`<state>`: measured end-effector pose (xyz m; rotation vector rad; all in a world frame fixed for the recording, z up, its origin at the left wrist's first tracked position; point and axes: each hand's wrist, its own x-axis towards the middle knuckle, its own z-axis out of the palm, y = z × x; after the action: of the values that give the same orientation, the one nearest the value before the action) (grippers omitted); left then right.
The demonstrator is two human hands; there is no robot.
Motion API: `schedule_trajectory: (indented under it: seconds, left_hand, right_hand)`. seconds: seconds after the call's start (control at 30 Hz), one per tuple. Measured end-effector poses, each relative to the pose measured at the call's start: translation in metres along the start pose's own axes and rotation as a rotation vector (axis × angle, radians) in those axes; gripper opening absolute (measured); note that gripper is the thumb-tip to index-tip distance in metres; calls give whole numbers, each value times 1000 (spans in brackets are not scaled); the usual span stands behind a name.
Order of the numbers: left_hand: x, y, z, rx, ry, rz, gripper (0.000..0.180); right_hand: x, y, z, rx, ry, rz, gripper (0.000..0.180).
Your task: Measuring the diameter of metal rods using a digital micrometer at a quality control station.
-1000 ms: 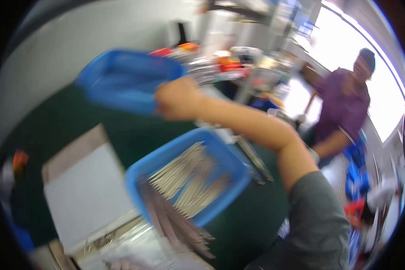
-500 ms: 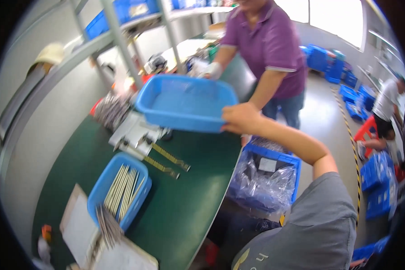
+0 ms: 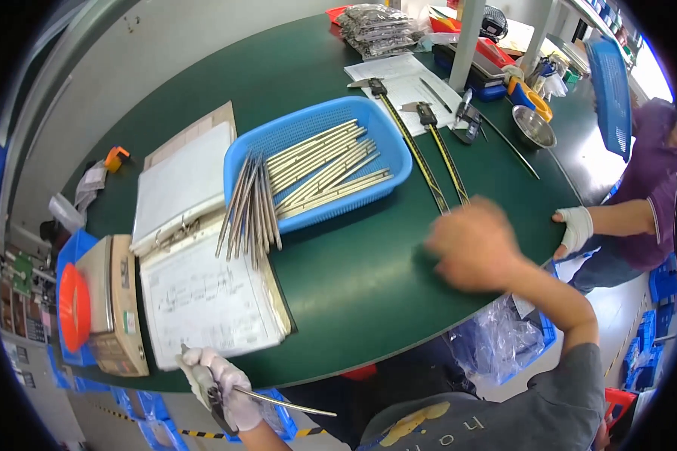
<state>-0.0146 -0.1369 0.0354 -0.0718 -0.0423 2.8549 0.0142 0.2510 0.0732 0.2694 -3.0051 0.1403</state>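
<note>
On table: blue basket (image 3: 317, 128) holds metal rods (image 3: 325, 165) (some overhanging); left hand (image 3: 229, 387) grips rod (image 3: 286, 404).

Dark green table (image 3: 353, 293), blue basket of metal rods (image 3: 320, 161) in the middle, open binder (image 3: 195, 278) left, long calipers (image 3: 421, 146) right, steel bowl (image 3: 534, 126) far right, bagged parts (image 3: 376, 30) far.

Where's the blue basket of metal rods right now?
In the head view, the blue basket sits upper centre on the green table, between the open binder to its left and the two long calipers to its right.
</note>
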Motion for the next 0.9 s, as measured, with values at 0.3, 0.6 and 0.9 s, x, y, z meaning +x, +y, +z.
schedule_trajectory:
  seconds: [0.3, 0.6, 0.9]
  left_hand:
    - [51, -45, -6, -137, -4, -20, 28]
    - [33, -120, 15, 525, 222, 45, 34]
    - [24, -127, 30, 767, 233, 77, 35]
  right_hand:
    - [17, -17, 39, 432, 2, -467, 36]
    - [20, -35, 29, 1027, -87, -462, 33]
    - [38, -91, 0, 1823, -927, 231, 34]
